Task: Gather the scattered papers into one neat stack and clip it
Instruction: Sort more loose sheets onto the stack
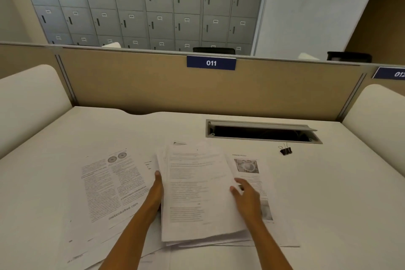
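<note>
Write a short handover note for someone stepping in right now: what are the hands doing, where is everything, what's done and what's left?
Left hand: open, flat against the stack's left edge.
Right hand: open, fingers resting on the stack's right edge.
Stack: part-gathered mid-desk, edges ragged.
Loose sheets: a printed page left of the stack, a photo page poking out from under its right side, more underneath at the front.
Binder clip: untouched on the desk, far right, near the cable slot.
Done: some sheets piled.
Left: add the strays, square up, clip.
</note>
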### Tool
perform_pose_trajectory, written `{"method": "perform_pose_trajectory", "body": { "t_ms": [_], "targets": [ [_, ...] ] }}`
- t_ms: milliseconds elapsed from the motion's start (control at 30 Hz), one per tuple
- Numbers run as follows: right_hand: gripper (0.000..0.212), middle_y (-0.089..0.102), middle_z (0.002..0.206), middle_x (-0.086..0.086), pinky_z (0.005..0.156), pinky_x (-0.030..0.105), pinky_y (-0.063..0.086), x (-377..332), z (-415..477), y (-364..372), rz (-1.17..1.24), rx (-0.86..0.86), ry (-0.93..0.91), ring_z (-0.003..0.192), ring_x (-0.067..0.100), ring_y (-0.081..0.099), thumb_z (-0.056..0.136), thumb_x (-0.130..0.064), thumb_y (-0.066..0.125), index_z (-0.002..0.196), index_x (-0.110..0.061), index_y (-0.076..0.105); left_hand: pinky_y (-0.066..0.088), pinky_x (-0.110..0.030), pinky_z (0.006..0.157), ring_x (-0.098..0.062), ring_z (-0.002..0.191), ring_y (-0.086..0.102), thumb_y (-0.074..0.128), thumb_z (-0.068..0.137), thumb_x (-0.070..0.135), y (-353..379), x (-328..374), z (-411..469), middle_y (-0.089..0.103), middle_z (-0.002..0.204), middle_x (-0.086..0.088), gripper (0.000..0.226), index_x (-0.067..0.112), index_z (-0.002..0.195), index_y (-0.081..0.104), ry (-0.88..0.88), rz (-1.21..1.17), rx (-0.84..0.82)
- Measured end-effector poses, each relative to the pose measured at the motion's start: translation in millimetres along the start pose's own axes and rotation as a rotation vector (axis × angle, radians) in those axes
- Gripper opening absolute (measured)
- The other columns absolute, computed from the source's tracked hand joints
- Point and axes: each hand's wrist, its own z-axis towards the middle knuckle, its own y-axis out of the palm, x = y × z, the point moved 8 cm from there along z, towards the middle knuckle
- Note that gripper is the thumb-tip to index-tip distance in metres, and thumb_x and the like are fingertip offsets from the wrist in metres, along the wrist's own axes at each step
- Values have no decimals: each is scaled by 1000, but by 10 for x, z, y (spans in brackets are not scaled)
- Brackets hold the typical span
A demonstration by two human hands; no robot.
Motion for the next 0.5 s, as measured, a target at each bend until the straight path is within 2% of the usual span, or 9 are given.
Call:
{"method": "perform_pose_trajectory", "body": {
  "t_ms": [67,100,167,233,300,367,433,500],
  "targets": [
    [40,54,131,11,101,31,39,75,-14,147,-192,-4,-36,122,24,49,92,-19,55,131,-11,51,50,-36,77,-25,92,61,20,95,50,57,-16,-20,62,100,-3,52,20,127,48,-12,18,-66],
    [41,50,134,9,103,31,38,66,-23,179,-301,0,-64,125,23,45,94,-22,51,134,-14,47,51,-35,73,-23,88,62,21,95,49,59,-6,-29,64,99,-3,50,21,125,49,-5,40,-64],
    [43,43,137,5,101,32,39,22,-12,205,-488,-7,-129,127,21,39,96,-29,46,137,-19,43,49,-39,85,-26,101,61,27,96,45,34,-5,-10,61,115,-6,47,18,129,46,37,95,-48],
    [44,40,138,5,101,31,39,15,22,227,-537,-77,-154,127,22,36,97,-33,43,139,-21,41,44,-42,96,-28,113,56,38,96,37,41,-19,-2,55,125,-5,43,17,134,40,63,136,-61],
    [45,40,138,6,103,32,37,54,63,234,-480,-162,-142,128,23,35,96,-34,44,140,-21,40,43,-44,101,-28,116,54,47,93,27,37,-18,0,53,130,-5,43,17,134,39,93,150,-82],
    [48,42,137,8,105,37,38,99,103,194,-320,-200,-89,125,24,40,93,-35,50,138,-19,42,43,-44,100,-28,116,54,49,93,20,7,-31,12,54,129,-5,43,14,134,39,90,134,-92],
    [53,46,136,10,102,37,42,117,112,131,-168,-201,-41,119,24,48,90,-35,56,137,-16,43,50,-44,90,-27,108,60,51,92,20,-21,-69,28,59,123,-7,39,16,130,43,48,71,-124],
    [53,50,133,6,96,30,43,86,80,92,-62,-220,-25,112,19,51,90,-35,56,137,-14,42,57,-37,73,-24,97,66,52,92,20,-9,-92,31,65,112,-4,28,22,119,50,9,43,-170]
  ]
}}
